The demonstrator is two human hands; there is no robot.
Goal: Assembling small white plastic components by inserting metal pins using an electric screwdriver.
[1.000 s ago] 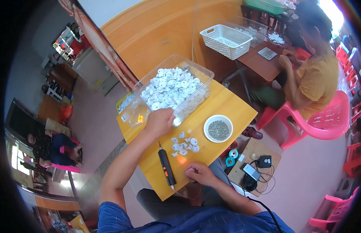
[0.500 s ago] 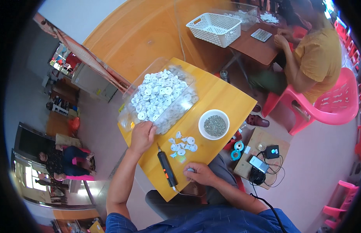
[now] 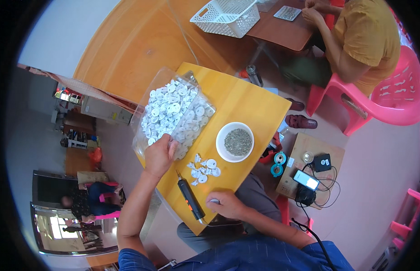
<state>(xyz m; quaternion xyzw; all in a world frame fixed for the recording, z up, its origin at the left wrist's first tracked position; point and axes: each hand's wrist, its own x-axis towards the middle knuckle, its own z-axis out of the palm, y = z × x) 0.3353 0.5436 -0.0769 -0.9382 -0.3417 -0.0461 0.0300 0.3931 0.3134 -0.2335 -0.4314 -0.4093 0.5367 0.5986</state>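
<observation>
A clear plastic box heaped with small white round plastic parts stands at the back left of the yellow wooden table. My left hand is closed over its near edge, thumb outside and fingertips hidden. Low over the table's near edge, my right hand pinches a small greyish round piece. Between my hands lies a black electric screwdriver with orange buttons, its tip pointing away from me. Beyond it is a loose group of white parts. A white bowl holds many small metal pieces.
On the right, a cardboard box carries a phone, a black box and tangled cables. Farther back, a person in a yellow shirt sits on a pink chair by a brown table with a white basket. Another person sits at far left.
The whole view has shifted, carrying most things left in the picture. My left hand stays at the box's near edge, and my right hand still holds the small piece.
</observation>
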